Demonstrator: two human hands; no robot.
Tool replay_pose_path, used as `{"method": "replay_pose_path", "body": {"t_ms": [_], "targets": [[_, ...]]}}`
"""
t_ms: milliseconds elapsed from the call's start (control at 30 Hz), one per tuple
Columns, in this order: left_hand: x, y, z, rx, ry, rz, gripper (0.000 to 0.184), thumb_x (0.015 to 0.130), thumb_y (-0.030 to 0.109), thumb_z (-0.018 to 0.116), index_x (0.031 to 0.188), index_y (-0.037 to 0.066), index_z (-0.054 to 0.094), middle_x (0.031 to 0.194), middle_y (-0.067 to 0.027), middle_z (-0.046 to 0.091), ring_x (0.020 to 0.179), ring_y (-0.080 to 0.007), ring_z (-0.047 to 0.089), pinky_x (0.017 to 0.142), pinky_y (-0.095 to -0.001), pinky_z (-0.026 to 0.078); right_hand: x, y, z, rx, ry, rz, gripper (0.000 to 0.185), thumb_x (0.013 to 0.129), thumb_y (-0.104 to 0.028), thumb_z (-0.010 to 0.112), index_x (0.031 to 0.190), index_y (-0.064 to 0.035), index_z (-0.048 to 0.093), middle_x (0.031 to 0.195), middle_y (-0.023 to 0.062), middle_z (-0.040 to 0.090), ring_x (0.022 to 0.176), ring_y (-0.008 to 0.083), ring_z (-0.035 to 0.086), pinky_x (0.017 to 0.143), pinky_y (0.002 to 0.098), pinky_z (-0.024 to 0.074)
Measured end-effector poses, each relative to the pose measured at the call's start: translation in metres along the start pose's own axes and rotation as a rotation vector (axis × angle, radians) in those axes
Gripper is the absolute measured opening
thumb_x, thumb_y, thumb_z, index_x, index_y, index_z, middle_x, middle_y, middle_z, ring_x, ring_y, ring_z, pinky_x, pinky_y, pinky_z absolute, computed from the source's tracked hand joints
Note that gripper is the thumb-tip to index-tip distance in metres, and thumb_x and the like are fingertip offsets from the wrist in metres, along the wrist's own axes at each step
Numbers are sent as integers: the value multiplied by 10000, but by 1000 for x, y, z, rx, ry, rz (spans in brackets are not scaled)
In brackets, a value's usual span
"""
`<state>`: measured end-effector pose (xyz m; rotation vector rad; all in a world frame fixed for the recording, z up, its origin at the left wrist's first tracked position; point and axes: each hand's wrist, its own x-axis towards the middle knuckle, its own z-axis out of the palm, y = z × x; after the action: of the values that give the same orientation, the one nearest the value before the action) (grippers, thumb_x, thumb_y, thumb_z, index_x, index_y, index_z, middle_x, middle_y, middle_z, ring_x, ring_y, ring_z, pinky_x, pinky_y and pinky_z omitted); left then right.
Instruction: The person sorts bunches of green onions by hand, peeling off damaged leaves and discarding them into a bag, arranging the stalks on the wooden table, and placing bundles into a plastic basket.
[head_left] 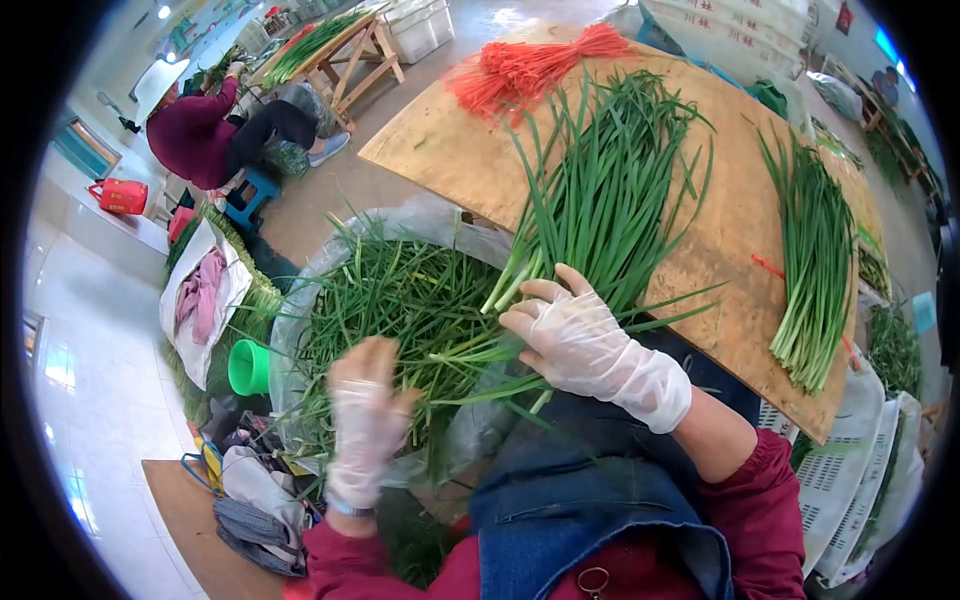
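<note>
Long green stalks with pale ends (610, 190) lie in a loose pile on the wooden board (720, 240). My right hand (585, 345), in a thin whitish glove, is at the pile's near end, fingers curled round several green stalks that stick out to its left. Over the plastic-lined container of loose greens (400, 300) is my left hand (368, 400), gloved and blurred by motion; whether it holds anything is hidden. A bundle of green stalks (815, 260) lies on the board's right side, with a red tie beside it.
Red ties (530, 65) are heaped at the board's far edge. A green cup (248, 367) is left of the container. At the far left a person (195, 130) in a white hat sits by another wooden table (340, 60). White crates (850, 480) stand at the lower right.
</note>
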<state>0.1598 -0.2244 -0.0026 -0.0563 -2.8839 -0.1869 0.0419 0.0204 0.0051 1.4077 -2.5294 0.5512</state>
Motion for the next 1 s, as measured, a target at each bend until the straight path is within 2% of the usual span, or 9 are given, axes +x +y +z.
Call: {"method": "replay_pose_path", "body": {"t_ms": [167, 267, 367, 400, 533, 633, 767, 867, 1000], "targets": [[24, 47, 39, 14, 61, 180, 669, 633, 103, 697, 1250, 54, 444, 1218, -137, 463, 1159, -321, 411, 1021, -474, 261, -3, 5, 3, 53, 13, -1, 295, 722, -149, 601, 1006, -70, 595, 961, 62, 616, 1072, 262, 520, 979, 501, 312], [26, 22, 69, -238, 64, 267, 364, 671, -14, 583, 1032, 28, 553, 896, -103, 564, 917, -305, 534, 920, -434, 390, -4, 7, -4, 99, 52, 45, 290, 729, -156, 602, 1005, -67, 594, 970, 72, 615, 1083, 257, 515, 982, 494, 312], [16, 28, 39, -885, -85, -152, 198, 818, 51, 557, 998, -11, 609, 822, -94, 616, 699, -187, 586, 641, -288, 482, -6, -3, -43, 123, 318, 59, 322, 700, -92, 641, 1015, -45, 592, 992, 92, 611, 1010, 266, 550, 911, 425, 383], [15, 35, 20, -1294, -255, -491, 242, 888, 163, 552, 1030, -24, 606, 714, -89, 620, 530, -122, 538, 476, -220, 414, -10, -12, -64, 167, 430, 50, 331, 689, -67, 652, 1014, -40, 594, 991, 97, 610, 976, 267, 563, 876, 404, 408], [25, 54, -6, -1612, -318, -486, 364, 908, 311, 534, 1016, -29, 603, 527, -45, 514, 345, -98, 358, 346, -234, 277, -29, -37, -110, 360, 651, -47, 250, 668, 17, 682, 910, -20, 630, 851, 101, 624, 691, 244, 611, 591, 319, 486], [39, 74, -12, -1799, -378, -493, 394, 919, 333, 509, 1028, -36, 594, 505, -27, 474, 334, -87, 317, 343, -233, 249, -47, -42, -92, 510, 586, 229, 198, 680, -6, 699, 869, -18, 641, 779, 95, 626, 613, 207, 606, 557, 297, 485], [50, 110, -20, -1795, -472, -436, 405, 928, 365, 479, 893, -21, 593, 444, -19, 424, 324, -82, 292, 342, -237, 224, -38, -34, -60, 1100, 186, 748, 218, 790, -135, 673, 949, 10, 641, 848, 127, 653, 751, 165, 616, 662, 267, 472], [49, 125, -22, -1718, -458, -433, 400, 936, 350, 470, 804, -7, 593, 447, -28, 449, 320, -80, 296, 344, -238, 226, -29, -38, -42, 1709, 386, 869, 202, 801, -136, 671, 934, 16, 653, 860, 74, 654, 758, 151, 595, 679, 265, 464], [45, 125, -23, -1469, -153, -491, 370, 943, 302, 472, 797, -11, 607, 483, -24, 487, 328, -74, 337, 352, -222, 248, -23, -31, -54, 1660, 389, 938, 105, 774, -114, 676, 791, -11, 675, 737, 53, 652, 643, 123, 588, 603, 240, 456]]}}
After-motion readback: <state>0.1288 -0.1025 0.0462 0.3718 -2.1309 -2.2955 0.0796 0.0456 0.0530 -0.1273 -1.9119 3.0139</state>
